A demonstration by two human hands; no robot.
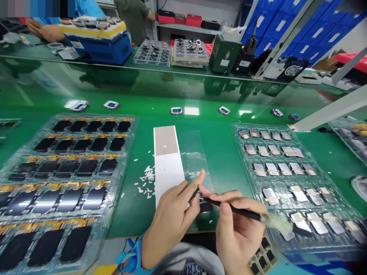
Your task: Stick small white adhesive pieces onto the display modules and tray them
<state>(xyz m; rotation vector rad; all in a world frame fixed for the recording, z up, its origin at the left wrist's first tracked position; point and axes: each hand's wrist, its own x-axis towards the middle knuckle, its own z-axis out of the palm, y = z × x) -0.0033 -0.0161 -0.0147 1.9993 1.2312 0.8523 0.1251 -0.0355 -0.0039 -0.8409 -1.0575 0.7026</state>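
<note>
Black tweezers | lies left-right, tip left | right hand grips | left hand pinches tip

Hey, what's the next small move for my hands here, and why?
Probably draw the tweezers gently back from the left hand. Their tip sits between that hand's thumb and forefinger, over the near end of the white strip, as if passing something too small to see; the right hand grips them firmly.
</note>
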